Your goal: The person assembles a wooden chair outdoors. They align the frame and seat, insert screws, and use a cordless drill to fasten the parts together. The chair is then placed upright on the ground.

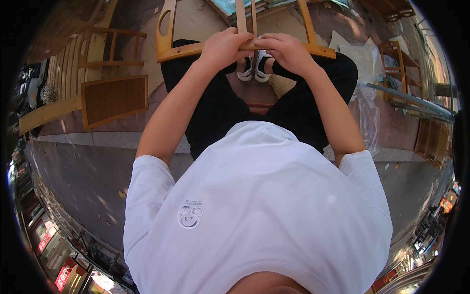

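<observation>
A light wooden frame (186, 51) lies across my knees, with a long near rail and side pieces running away from me. Its left side piece (165, 29) has an oval cut-out. Two narrow wooden slats (241, 15) meet the rail near its middle. My left hand (224, 48) is closed round the rail just left of the slats, fingers toward the middle. Just right of them, my right hand (286, 52) pinches the same rail, thumb below and fingers on top. The two hands nearly touch. Whatever lies under the fingertips is hidden.
At the left are a brown wooden panel (115, 101), another wooden frame (113, 63) and a long plank (51, 113). Clear plastic sheeting (367, 105), a metal bar (416, 100) and small wooden shelves (402, 68) are on the right. My shoes (262, 73) stand below the frame.
</observation>
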A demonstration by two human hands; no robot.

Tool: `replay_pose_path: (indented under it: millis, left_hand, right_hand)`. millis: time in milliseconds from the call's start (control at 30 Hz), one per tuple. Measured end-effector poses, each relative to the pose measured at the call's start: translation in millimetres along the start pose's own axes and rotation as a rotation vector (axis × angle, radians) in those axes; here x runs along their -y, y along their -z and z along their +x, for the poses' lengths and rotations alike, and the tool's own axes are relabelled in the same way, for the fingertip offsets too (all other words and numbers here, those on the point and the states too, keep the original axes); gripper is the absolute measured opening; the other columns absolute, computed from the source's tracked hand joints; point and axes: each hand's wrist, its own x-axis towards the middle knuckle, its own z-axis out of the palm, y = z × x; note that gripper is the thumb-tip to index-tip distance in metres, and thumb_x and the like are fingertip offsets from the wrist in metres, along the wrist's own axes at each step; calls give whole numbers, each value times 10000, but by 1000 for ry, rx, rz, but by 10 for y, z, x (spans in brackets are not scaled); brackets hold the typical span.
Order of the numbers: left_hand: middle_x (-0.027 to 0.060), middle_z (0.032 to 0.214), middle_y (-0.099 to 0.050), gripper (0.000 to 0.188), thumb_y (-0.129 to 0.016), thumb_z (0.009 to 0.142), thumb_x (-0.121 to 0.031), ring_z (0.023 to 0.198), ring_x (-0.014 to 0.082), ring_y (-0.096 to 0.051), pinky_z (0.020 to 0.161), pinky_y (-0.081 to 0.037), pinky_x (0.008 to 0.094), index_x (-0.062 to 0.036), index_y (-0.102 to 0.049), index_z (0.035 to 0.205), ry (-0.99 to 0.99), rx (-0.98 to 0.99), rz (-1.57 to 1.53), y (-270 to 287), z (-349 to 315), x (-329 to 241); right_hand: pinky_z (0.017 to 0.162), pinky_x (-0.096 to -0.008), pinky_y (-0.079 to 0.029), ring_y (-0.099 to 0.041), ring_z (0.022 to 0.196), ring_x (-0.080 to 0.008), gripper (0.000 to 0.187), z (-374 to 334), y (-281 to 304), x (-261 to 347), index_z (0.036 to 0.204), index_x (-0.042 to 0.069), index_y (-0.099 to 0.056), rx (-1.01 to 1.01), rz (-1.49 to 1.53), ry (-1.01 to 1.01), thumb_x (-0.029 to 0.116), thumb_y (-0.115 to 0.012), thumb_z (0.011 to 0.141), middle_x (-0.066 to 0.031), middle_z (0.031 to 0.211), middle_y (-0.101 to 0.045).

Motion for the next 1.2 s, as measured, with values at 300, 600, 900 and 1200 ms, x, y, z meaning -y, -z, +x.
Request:
replay_pose_path:
  millis: [300, 600, 900, 1200]
  left_hand:
    - [97, 986, -649, 418, -769, 833, -374, 935, 332, -661, 791, -541, 441, -210, -676, 1206, -15, 2, -3, -1, -10, -49]
    - [141, 979, -644, 390, -692, 910, -431, 926, 351, -653, 799, -535, 444, -188, -679, 1214, -44, 41, -51, -30, -19, 12]
    - [139, 981, -642, 377, -685, 912, -425, 915, 351, -642, 777, -528, 459, -176, -674, 1195, -84, 36, -102, -147, 14, 3]
    - [138, 973, -627, 285, -704, 899, -377, 925, 355, -629, 785, -519, 457, -166, -694, 1090, -49, 106, -164, -75, 103, -14]
  right_hand:
    - [907, -416, -529, -640, 1088, -331, 371, -44, 30, 39, 1190, 111, -685, 7, 2, -11, -12, -678, 841, -102, 1197, -671]
    - [828, -430, -552, -667, 986, -329, 395, -58, -75, 37, 1166, 161, -679, -62, -50, -6, -12, -674, 810, -81, 1088, -708]
    - [837, -418, -525, -650, 971, -307, 288, -29, -75, 48, 1124, 142, -654, -112, -142, 81, 103, -708, 845, -87, 1050, -678]
    - [742, -369, -533, -645, 838, -252, 150, 301, 55, 2, 872, 69, -644, 188, -512, 252, 111, -714, 746, -49, 843, -613]
